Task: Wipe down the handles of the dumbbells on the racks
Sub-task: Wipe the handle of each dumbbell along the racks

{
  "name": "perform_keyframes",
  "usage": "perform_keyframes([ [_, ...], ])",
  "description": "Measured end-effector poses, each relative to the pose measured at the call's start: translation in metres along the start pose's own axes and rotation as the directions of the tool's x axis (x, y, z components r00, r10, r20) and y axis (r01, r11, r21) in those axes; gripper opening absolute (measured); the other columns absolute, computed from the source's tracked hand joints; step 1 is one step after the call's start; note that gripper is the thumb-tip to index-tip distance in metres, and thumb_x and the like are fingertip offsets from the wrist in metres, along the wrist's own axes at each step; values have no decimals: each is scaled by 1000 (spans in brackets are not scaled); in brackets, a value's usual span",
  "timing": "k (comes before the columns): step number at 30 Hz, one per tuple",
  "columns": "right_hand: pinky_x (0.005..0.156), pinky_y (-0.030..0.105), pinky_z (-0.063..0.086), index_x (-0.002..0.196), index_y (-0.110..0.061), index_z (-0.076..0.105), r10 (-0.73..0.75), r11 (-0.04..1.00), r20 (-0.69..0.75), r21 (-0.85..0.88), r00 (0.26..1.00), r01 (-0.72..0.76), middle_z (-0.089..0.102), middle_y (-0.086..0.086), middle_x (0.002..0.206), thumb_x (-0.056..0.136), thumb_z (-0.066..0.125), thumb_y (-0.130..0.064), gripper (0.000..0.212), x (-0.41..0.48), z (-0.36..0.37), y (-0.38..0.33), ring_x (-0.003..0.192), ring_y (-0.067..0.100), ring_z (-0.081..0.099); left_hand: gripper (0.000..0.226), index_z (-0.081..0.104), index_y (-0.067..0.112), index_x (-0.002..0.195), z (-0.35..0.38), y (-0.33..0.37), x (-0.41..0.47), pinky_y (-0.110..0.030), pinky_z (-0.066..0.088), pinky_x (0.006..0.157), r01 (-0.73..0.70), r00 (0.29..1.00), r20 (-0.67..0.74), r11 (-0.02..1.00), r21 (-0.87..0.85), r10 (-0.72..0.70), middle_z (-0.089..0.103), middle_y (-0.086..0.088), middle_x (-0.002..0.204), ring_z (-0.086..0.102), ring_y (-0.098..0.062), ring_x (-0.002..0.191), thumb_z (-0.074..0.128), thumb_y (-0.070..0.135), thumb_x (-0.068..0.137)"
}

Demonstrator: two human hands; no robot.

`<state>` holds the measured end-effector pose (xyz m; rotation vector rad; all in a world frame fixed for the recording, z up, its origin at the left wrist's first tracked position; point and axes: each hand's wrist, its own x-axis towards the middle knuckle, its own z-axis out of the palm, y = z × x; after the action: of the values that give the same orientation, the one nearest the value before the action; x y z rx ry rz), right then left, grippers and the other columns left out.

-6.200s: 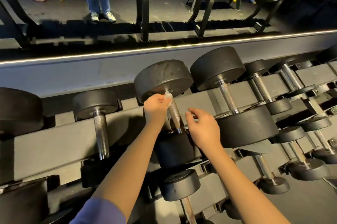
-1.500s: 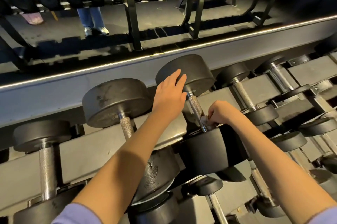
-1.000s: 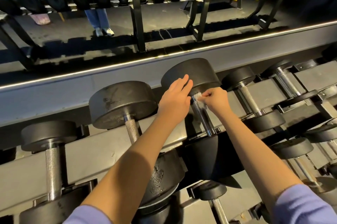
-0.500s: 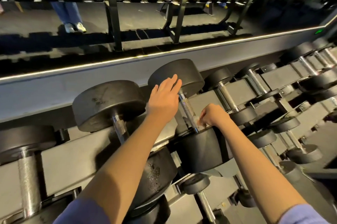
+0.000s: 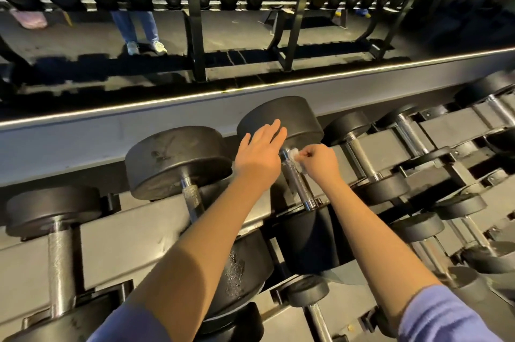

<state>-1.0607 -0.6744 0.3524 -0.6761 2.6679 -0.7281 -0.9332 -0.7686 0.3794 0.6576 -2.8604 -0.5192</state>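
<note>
A big black dumbbell (image 5: 289, 118) lies on the grey rack (image 5: 133, 227), its steel handle (image 5: 296, 182) running toward me. My left hand (image 5: 259, 157) rests flat, fingers straight, on the dumbbell's far head. My right hand (image 5: 319, 162) pinches a small white wipe (image 5: 294, 155) against the top of the handle, just below that head. The near head (image 5: 306, 238) shows between my forearms.
More dumbbells lie in the rack: a large one (image 5: 178, 160) to the left, smaller ones (image 5: 359, 146) to the right, and another row below. A mirror behind the rack reflects other racks and a person's legs (image 5: 139, 26).
My right hand slid the wipe up the handle from the near end to the far head. My left hand stayed on the dumbbell head. The view swung slightly left.
</note>
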Motion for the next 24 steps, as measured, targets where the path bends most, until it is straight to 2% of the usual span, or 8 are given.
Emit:
perform_keyframes([
  [4, 67, 29, 45, 74, -12, 67, -2, 997, -2, 77, 1000, 2, 64, 3, 71, 90, 62, -24, 20, 3, 2, 2, 75, 21, 62, 63, 11, 24, 153, -1, 0, -2, -38, 3, 121, -2, 1000, -2, 1000, -25, 2, 1, 7, 161, 1, -13, 147, 39, 8, 98],
  [7, 68, 33, 52, 68, -16, 63, 36, 998, 64, -59, 997, -33, 68, 5, 80, 88, 60, -25, 22, 0, -2, 7, 75, 22, 64, 61, 13, 23, 152, -1, 1, -2, -38, 4, 121, -4, 1000, -6, 999, -32, 4, 4, 6, 161, 2, -14, 147, 38, 9, 98],
  [10, 63, 29, 48, 66, -13, 63, 107, 975, 156, -209, 982, -73, 62, 4, 68, 80, 63, -21, 17, -10, -13, 17, 68, 23, 60, 62, 13, 22, 152, -2, 0, -3, -39, 5, 121, -6, 1000, 9, 999, -44, 6, 4, 5, 161, 2, -16, 147, 39, 10, 98],
  [13, 72, 30, 54, 57, -19, 64, 133, 954, 257, -296, 957, -53, 66, 3, 66, 74, 73, -17, 19, -24, -22, 25, 79, 22, 66, 61, 13, 21, 152, 0, 1, -3, -41, 8, 120, -11, 1000, -6, 999, -37, 11, 5, 3, 161, 4, -18, 147, 41, 13, 99],
  [17, 76, 35, 54, 58, -23, 61, 64, 972, 154, -234, 986, -27, 67, 4, 78, 76, 67, -15, 21, -43, -27, 26, 85, 26, 63, 54, 25, 18, 150, 7, 3, -12, -36, 23, 114, -28, 996, -80, 999, -20, 26, 19, -1, 156, 21, -21, 142, 44, 19, 99],
  [19, 72, 34, 49, 64, -15, 63, -22, 993, 72, -115, 997, 30, 63, 6, 71, 82, 65, -17, 18, -57, -30, 27, 79, 27, 61, 41, 44, 18, 139, 14, 5, -22, -32, 36, 100, -19, 996, -92, 993, -113, 9, 38, 0, 140, 39, -18, 125, 45, 21, 98],
  [21, 71, 34, 45, 73, -9, 66, -105, 994, -4, -20, 994, 105, 63, 7, 70, 86, 65, -20, 16, -71, -31, 28, 76, 25, 59, 33, 55, 17, 128, 29, 10, -29, -30, 39, 94, 56, 998, 26, 929, -365, -50, 47, 1, 124, 47, -15, 111, 48, 25, 97],
  [24, 67, 25, 39, 82, -21, 68, -143, 976, -20, 161, 990, 144, 60, -7, 65, 87, 65, -17, 7, -87, -32, 24, 67, 7, 55, 35, 65, 20, 116, 46, 21, -32, -29, 48, 88, 221, 972, 219, 615, -757, -80, 62, 2, 106, 58, -9, 91, 57, 39, 88],
])
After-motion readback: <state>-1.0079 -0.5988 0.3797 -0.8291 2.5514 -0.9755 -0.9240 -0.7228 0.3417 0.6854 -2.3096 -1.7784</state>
